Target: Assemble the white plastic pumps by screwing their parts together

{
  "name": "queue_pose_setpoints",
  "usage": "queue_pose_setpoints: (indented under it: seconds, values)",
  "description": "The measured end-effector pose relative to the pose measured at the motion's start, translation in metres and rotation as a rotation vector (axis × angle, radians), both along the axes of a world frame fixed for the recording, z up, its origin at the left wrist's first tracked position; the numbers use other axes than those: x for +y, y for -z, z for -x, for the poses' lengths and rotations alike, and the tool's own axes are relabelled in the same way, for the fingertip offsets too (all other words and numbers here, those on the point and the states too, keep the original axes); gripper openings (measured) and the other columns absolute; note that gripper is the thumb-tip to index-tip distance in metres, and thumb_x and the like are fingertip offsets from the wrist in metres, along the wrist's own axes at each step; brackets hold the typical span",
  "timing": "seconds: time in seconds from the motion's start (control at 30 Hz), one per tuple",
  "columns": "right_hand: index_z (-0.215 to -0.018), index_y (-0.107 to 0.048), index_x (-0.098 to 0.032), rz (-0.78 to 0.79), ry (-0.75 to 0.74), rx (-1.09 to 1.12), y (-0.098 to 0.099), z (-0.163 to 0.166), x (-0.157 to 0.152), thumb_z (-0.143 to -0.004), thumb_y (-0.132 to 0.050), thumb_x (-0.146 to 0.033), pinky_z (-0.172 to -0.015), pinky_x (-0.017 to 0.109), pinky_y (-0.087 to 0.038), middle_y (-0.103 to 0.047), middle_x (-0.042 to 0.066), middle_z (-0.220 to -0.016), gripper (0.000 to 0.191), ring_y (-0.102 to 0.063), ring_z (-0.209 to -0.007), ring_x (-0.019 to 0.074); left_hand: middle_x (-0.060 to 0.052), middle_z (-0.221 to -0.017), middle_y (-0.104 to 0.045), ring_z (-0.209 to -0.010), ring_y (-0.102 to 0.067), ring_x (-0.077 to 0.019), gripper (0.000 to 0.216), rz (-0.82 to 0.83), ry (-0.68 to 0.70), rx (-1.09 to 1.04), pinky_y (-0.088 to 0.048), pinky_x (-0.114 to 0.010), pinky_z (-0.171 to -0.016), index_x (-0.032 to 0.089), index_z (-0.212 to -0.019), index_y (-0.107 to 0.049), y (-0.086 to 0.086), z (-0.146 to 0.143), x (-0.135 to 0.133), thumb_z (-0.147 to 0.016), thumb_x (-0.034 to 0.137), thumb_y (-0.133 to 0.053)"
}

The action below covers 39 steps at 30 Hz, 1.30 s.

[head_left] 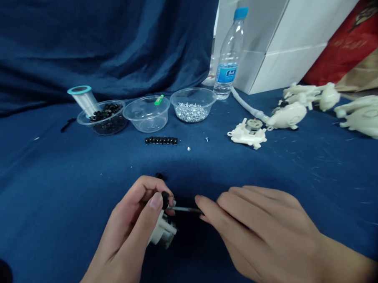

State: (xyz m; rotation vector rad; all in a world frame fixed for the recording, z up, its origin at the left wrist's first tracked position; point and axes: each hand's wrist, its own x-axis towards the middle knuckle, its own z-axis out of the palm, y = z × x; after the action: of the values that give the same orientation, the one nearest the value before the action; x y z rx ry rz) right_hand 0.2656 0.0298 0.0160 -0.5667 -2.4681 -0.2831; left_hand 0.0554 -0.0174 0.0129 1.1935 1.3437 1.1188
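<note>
My left hand is closed around a white plastic part with a metal piece underneath. Between its thumb and fingers a small black piece is pinched against that part. My right hand grips a screwdriver, its handle hidden by the fingers. The thin metal shaft of the screwdriver points left, and its tip meets the black piece or lies right beside it. Beyond the hands lie two loose screws and a row of small black pieces. Another dark piece rests behind my left fingers.
Clear bowls stand at the back: one with black parts, one with a green item, one with screws. A spool leans in the first. Right are a water bottle, a white assembly and white housings.
</note>
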Motion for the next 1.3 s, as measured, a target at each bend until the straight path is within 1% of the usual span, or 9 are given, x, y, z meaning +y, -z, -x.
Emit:
queue_pose_setpoints:
  seconds: [0.17, 0.37, 0.6, 0.77, 0.87, 0.97, 1.03, 1.2, 1.3]
  values:
    - [-0.103, -0.067, -0.008, 0.014, -0.01, -0.002, -0.001, -0.001, 0.0, -0.086, -0.043, -0.004, -0.048, 0.036, -0.041, -0.068, 0.005, -0.074, 0.029, -0.058, -0.056, 0.0191, 0.002, -0.096, -0.06, -0.094, -0.054, -0.0144, 0.02, 0.002, -0.004, -0.006, -0.046, -0.017, -0.074, 0.029, -0.096, -0.061, -0.001, 0.0, 0.001, -0.101, 0.042, -0.047]
    - [-0.102, -0.066, -0.009, 0.018, -0.006, -0.001, -0.002, 0.0, 0.002, -0.087, -0.042, -0.005, -0.047, 0.035, -0.041, -0.067, 0.005, -0.074, 0.029, -0.058, -0.056, 0.0184, 0.001, -0.097, -0.06, -0.094, -0.054, -0.0147, 0.02, 0.002, -0.016, 0.031, -0.045, -0.017, -0.068, 0.029, -0.097, -0.061, 0.002, 0.001, 0.002, -0.1, 0.045, -0.048]
    - [-0.11, -0.063, -0.008, 0.082, -0.002, 0.023, 0.004, 0.002, -0.002, -0.092, -0.048, -0.007, -0.051, 0.035, -0.047, -0.066, 0.004, -0.078, 0.024, -0.061, -0.061, 0.0192, -0.004, -0.095, -0.065, -0.093, -0.06, -0.018, 0.023, -0.01, -0.149, 0.043, -0.05, -0.022, -0.076, 0.025, -0.095, -0.065, -0.004, -0.008, -0.003, -0.097, 0.045, -0.054]
    - [-0.083, -0.062, -0.013, 0.139, 0.015, 0.162, 0.004, 0.012, -0.006, -0.092, -0.047, 0.0, -0.049, 0.032, -0.044, -0.066, 0.004, -0.072, 0.022, -0.058, -0.054, 0.0153, -0.006, -0.091, -0.066, -0.084, -0.061, -0.019, 0.025, -0.015, -0.216, 0.043, -0.054, -0.027, -0.079, 0.023, -0.093, -0.068, -0.006, -0.013, -0.004, -0.094, 0.045, -0.058]
    - [-0.077, -0.059, -0.017, 0.24, -0.001, 0.243, 0.005, 0.017, -0.008, -0.095, -0.048, -0.003, -0.047, 0.029, -0.044, -0.065, 0.001, -0.068, 0.025, -0.057, -0.052, 0.0133, -0.007, -0.091, -0.067, -0.084, -0.062, -0.0207, 0.026, -0.014, -0.214, 0.06, -0.054, -0.029, -0.078, 0.022, -0.092, -0.068, -0.007, -0.012, -0.003, -0.094, 0.046, -0.056]
    - [-0.077, -0.061, -0.018, 0.42, 0.011, 0.301, 0.004, 0.021, -0.01, -0.095, -0.049, -0.006, -0.047, 0.027, -0.046, -0.065, 0.0, -0.065, 0.025, -0.059, -0.052, 0.0128, -0.007, -0.089, -0.066, -0.085, -0.063, -0.0224, 0.027, -0.021, -0.206, 0.069, -0.055, -0.03, -0.073, 0.023, -0.089, -0.067, -0.009, -0.01, -0.002, -0.094, 0.047, -0.056]
    - [-0.074, -0.064, -0.019, 0.513, 0.047, 0.337, 0.002, 0.023, -0.012, -0.095, -0.048, -0.007, -0.045, 0.025, -0.047, -0.067, 0.0, -0.065, 0.028, -0.061, -0.052, 0.0131, -0.008, -0.089, -0.067, -0.085, -0.063, -0.0237, 0.027, -0.033, -0.216, 0.086, -0.056, -0.032, -0.075, 0.023, -0.088, -0.066, -0.009, -0.009, -0.001, -0.093, 0.047, -0.056]
    - [-0.071, -0.069, -0.022, 0.604, 0.106, 0.377, -0.005, 0.026, -0.011, -0.095, -0.048, -0.013, -0.038, 0.023, -0.045, -0.064, 0.0, -0.057, 0.033, -0.063, -0.052, 0.0165, -0.006, -0.087, -0.065, -0.08, -0.06, -0.0223, 0.029, -0.042, -0.215, 0.115, -0.053, -0.032, -0.075, 0.023, -0.091, -0.066, -0.006, -0.009, -0.002, -0.094, 0.049, -0.053]
    - [-0.072, -0.07, -0.022, 0.837, 0.076, 0.378, -0.007, 0.026, -0.009, -0.095, -0.05, -0.017, -0.034, 0.021, -0.037, -0.058, -0.001, -0.054, 0.031, -0.058, -0.049, 0.0148, -0.005, -0.089, -0.063, -0.084, -0.058, -0.0224, 0.031, -0.004, -0.192, 0.141, -0.047, -0.032, -0.079, 0.024, -0.093, -0.064, -0.006, -0.01, -0.003, -0.096, 0.051, -0.048]
